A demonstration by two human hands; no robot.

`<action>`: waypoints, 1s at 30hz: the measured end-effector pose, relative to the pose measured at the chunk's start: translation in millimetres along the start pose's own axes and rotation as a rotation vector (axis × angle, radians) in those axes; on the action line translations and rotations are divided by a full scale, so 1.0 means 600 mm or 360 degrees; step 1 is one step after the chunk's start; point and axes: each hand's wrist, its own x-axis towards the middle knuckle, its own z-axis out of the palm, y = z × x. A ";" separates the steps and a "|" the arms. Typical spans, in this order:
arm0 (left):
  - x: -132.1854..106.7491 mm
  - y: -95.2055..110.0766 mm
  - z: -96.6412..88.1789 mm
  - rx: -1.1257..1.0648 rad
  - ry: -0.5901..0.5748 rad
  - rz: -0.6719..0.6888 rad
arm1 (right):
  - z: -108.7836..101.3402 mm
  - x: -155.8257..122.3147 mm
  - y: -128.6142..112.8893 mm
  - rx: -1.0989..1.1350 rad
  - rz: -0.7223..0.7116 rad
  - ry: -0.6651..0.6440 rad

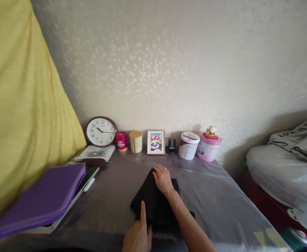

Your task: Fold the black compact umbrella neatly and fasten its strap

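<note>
Subject item: one piece of soft black cloth, folded in layers (149, 192), flat on the table under a shiny grey plastic cover (111, 206). Clock bearings take the patterned wall as 12.

Position: the cloth lies directly ahead of the person. Seen from the left hand (137, 234), its bulk is at 12 to 2 o'clock; seen from the right hand (163, 180), it spreads from about 4 to 8 o'clock. The left hand is nearer the cloth's 7 o'clock side, the right hand its 12 o'clock end.

Axis: the left panel slants from about 1 to 7 o'clock. The long axis of the whole piece cannot be told; the right forearm covers part of it and the black layers merge.

Left hand: index finger extended toward 12 over the cloth, thumb spread away from it, no hold seen. Remaining fingers not clearly shown.

Right hand: palm down on the far end, fingers close together and slightly bent, pointing to 11 o'clock. Whether it pinches the edge or merely rests there cannot be told.

Surroundings: a flat purple fabric folder (41, 197) at 10 o'clock; a wooden-framed panda picture (156, 142) at 12, well apart from the cloth.
</note>
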 end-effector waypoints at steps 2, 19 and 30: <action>0.000 -0.001 0.002 0.0013 0.0019 0.0000 | -0.008 -0.022 -0.014 0.0131 -0.0207 -0.0077; -0.007 -0.001 -0.006 0.0004 0.0064 0.0028 | -0.066 -0.157 0.098 0.0360 0.0887 0.0181; -0.004 -0.005 0.004 0.0021 0.0119 0.0046 | -0.069 -0.170 0.103 0.0585 0.1089 0.0159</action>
